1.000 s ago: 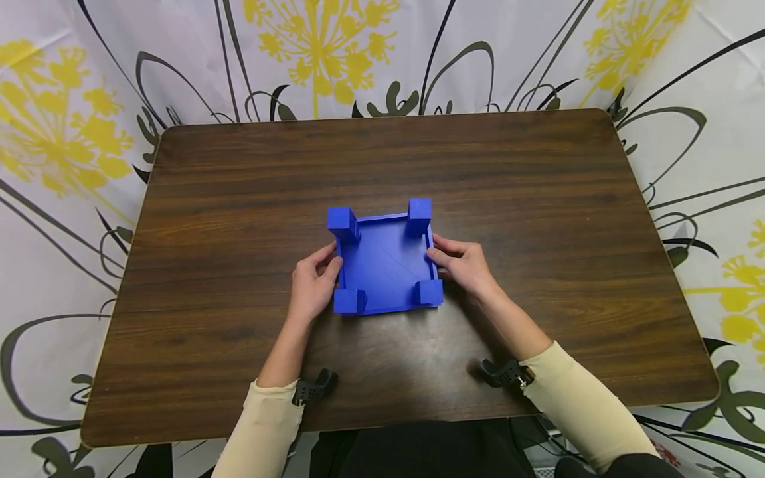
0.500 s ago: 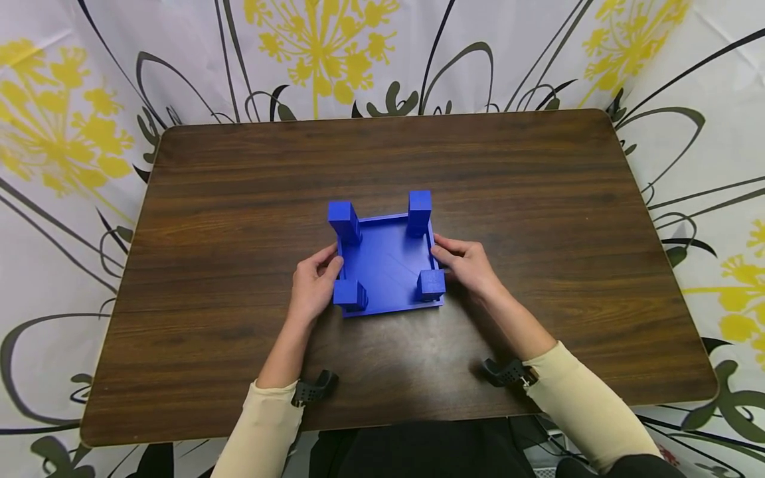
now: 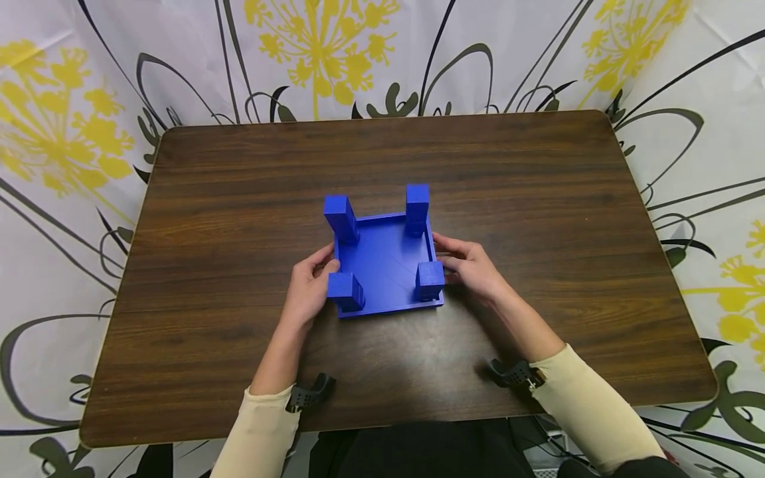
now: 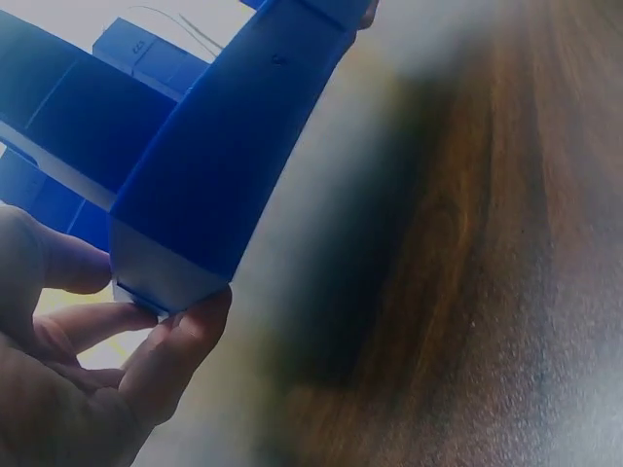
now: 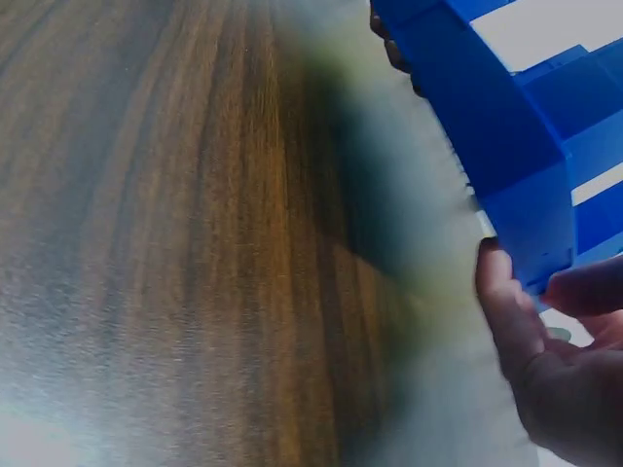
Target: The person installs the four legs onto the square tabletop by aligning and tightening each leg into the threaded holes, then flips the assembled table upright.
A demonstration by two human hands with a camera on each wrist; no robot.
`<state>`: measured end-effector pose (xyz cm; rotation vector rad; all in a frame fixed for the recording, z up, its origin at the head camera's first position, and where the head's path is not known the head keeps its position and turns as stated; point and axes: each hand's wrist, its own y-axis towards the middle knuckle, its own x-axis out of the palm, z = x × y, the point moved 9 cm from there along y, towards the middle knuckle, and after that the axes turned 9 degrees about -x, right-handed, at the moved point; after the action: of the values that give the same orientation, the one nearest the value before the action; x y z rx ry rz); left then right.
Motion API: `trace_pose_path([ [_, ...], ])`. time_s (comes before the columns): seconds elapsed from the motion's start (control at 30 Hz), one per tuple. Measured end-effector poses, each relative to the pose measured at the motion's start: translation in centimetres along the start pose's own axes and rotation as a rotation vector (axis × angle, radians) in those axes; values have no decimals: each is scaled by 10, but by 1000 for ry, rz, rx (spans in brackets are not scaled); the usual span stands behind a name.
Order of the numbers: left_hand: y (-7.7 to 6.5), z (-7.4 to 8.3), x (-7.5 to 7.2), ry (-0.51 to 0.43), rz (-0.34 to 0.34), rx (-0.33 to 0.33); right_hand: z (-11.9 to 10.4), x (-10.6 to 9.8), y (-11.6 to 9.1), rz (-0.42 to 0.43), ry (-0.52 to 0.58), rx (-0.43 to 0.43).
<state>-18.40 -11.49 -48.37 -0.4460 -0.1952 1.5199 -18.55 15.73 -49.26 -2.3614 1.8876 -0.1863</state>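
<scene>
A blue square tray (image 3: 390, 269) with a low rim and a square post standing at each corner is held between both hands. My left hand (image 3: 307, 290) grips its left side, thumb at the rim. In the left wrist view, that hand's thumb and fingertips pinch the blue tray (image 4: 229, 146) at its edge. On the opposite side my right hand (image 3: 475, 271) holds the rim, the thumb partly behind the near right post (image 3: 429, 279). The right wrist view shows its thumb and a finger pinching the blue tray (image 5: 506, 126), which hangs above the table.
A dark wood-grain table (image 3: 239, 192) stretches around the hands, its front edge close to the person's body. Behind and at the sides hangs a white cloth (image 3: 526, 40) with yellow flower prints. Black straps (image 3: 313, 392) sit at the cuffs of the pale sleeves.
The posts have tipped away from the person, and more of their near faces shows. Both hands keep hold of the tray, which stays at the same place over the table.
</scene>
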Motion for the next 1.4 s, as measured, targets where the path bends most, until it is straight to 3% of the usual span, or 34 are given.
trace_pose_path([
  [0.27,-6,7,-7,-88,54,1,-14,-2,-1,-36,18,-285],
  [0.43,-10,15,-11,-160,92,35,-21,-1,-5,-50,31,-413],
  [0.6,-16,23,-17,-224,129,74,-34,4,-13,-54,-103,-582],
  [0.73,-22,30,-19,-222,121,107,-50,7,-22,-35,-252,-760],
  [0.87,-27,35,-20,-173,119,119,-64,8,-32,-18,-455,-923],
  [1.03,-33,41,-20,-178,127,161,-73,8,-43,-14,-692,-1050],
  [1.23,-40,45,-16,-261,122,186,-84,9,-57,-25,-721,-1172],
  [1.4,-47,52,-15,-199,139,286,-95,12,-67,-19,-699,-1265],
])
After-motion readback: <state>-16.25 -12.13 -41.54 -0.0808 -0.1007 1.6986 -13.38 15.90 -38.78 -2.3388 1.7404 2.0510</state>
